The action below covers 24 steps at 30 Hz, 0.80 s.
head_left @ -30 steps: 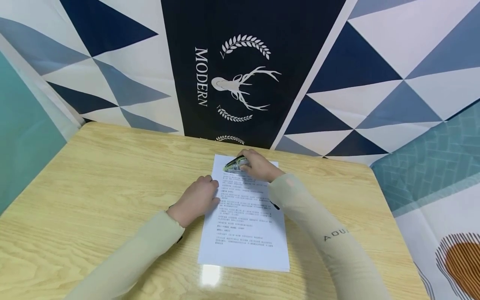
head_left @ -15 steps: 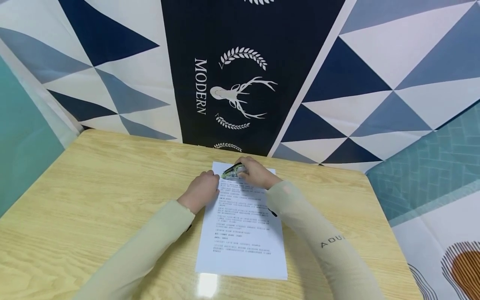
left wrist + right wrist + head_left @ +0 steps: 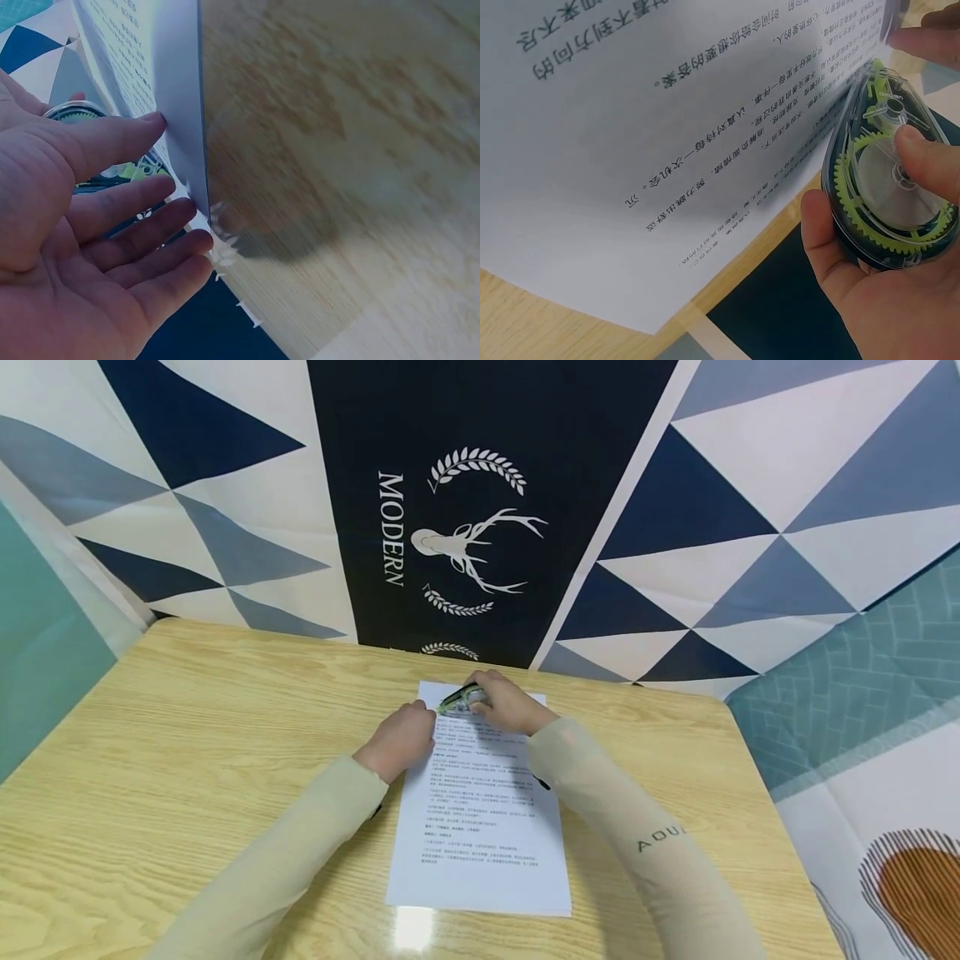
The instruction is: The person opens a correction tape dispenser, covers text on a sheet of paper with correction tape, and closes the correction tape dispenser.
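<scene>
"Correction tape dispenser (image 3: 885, 184): how held?"
"Gripped in the right hand (image 3: 510, 702), at the printed paper's (image 3: 480, 818) upper left. With the left hand (image 3: 399, 739), only a loose touch at the edge, fingers nearly straight."
"Handling?"
"Probably light, stiff, slick; best held by the rounded sides."

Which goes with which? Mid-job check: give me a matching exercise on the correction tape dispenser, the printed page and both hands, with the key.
1. correction tape dispenser
2. printed page
3. left hand
4. right hand

A. white with dark text
B. gripping the dispenser
C. see-through, with bright green parts
D. at the page's left edge

Pairs: 1-C, 2-A, 3-D, 4-B
</scene>
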Tool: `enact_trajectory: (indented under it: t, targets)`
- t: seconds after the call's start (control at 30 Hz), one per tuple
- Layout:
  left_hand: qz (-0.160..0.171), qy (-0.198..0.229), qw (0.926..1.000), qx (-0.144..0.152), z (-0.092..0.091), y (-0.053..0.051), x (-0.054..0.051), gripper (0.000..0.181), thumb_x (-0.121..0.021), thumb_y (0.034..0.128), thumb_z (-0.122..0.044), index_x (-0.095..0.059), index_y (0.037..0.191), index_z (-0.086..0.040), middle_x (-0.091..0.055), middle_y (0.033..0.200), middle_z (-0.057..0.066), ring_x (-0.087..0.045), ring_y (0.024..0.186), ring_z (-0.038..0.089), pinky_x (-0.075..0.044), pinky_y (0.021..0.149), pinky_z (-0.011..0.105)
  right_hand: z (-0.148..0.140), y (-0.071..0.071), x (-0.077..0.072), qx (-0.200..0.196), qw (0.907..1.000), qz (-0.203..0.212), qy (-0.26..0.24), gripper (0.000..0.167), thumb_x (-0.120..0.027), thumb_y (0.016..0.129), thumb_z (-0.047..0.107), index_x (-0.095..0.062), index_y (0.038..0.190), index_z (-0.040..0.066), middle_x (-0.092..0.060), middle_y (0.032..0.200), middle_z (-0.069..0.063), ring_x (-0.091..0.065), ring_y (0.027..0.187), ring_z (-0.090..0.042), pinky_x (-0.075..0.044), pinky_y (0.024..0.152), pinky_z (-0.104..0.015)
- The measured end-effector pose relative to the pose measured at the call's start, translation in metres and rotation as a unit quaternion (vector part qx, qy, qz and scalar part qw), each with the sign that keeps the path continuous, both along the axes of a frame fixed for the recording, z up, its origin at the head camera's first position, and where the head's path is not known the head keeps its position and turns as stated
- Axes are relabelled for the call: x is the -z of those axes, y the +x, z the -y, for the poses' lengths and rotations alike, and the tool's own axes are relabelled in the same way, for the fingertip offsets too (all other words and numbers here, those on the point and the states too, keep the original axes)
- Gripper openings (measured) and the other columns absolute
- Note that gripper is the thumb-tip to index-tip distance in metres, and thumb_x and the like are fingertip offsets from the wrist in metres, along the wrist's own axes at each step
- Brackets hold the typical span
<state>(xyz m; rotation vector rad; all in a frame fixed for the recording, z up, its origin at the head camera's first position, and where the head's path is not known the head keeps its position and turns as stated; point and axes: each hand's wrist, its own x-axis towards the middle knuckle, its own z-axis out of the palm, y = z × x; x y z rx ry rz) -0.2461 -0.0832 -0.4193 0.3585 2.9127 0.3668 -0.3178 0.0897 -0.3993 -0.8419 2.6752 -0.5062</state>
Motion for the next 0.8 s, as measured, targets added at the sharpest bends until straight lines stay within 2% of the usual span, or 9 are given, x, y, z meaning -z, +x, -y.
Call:
enact_trajectory:
  t: [0.13, 0.37, 0.6, 0.8]
  targets:
    - [0.006, 0.002, 1.0, 0.005, -0.0007, -0.0002, 0.002, 0.02, -0.056, 0.0893, -0.006, -0.065, 0.104, 0.006, -0.057, 0.096, 0.015, -0.056, 0.083, 0.023, -0.051, 0.078, 0.036, 0.0007, 0.0003, -0.0002, -0.004, 1.0, 0.004, 0.002, 0.035, -0.053, 0.095, 0.017, -0.046, 0.129, 0.009, -0.052, 0.123, -0.011, -0.052, 0.106, -0.022, -0.041, 0.101, -0.04]
    - [-0.012, -0.013, 0.9996, 0.024, 0.0015, 0.0036, -0.0004, 0.019, -0.054, 0.091, -0.006, -0.066, 0.096, 0.007, -0.057, 0.095, 0.016, -0.055, 0.077, 0.022, -0.051, 0.074, 0.036, 0.0033, -0.0018, -0.0039, -0.01, 0.9999, 0.005, 0.013, 0.037, -0.052, 0.095, 0.017, -0.045, 0.13, 0.008, -0.052, 0.122, -0.012, -0.051, 0.105, -0.022, -0.04, 0.101, -0.039]
    - [-0.01, -0.009, 0.9997, 0.021, 0.0024, 0.0046, -0.0004, 0.021, -0.049, 0.0926, -0.004, -0.066, 0.095, 0.008, -0.056, 0.094, 0.015, -0.052, 0.076, 0.021, -0.05, 0.072, 0.037, 0.0065, -0.0038, -0.005, -0.016, 0.9997, 0.0, 0.021, 0.036, -0.052, 0.095, 0.016, -0.046, 0.129, 0.009, -0.052, 0.117, -0.012, -0.052, 0.101, -0.022, -0.041, 0.099, -0.038]
    - [-0.002, -0.009, 0.9997, 0.022, 0.0007, 0.0052, 0.0019, 0.022, -0.047, 0.0937, -0.004, -0.066, 0.097, 0.008, -0.056, 0.097, 0.015, -0.052, 0.077, 0.02, -0.051, 0.074, 0.036, 0.006, -0.0026, -0.0059, -0.008, 0.9994, 0.013, 0.031, 0.037, -0.052, 0.095, 0.016, -0.045, 0.131, 0.01, -0.051, 0.117, -0.011, -0.052, 0.101, -0.022, -0.042, 0.098, -0.038]
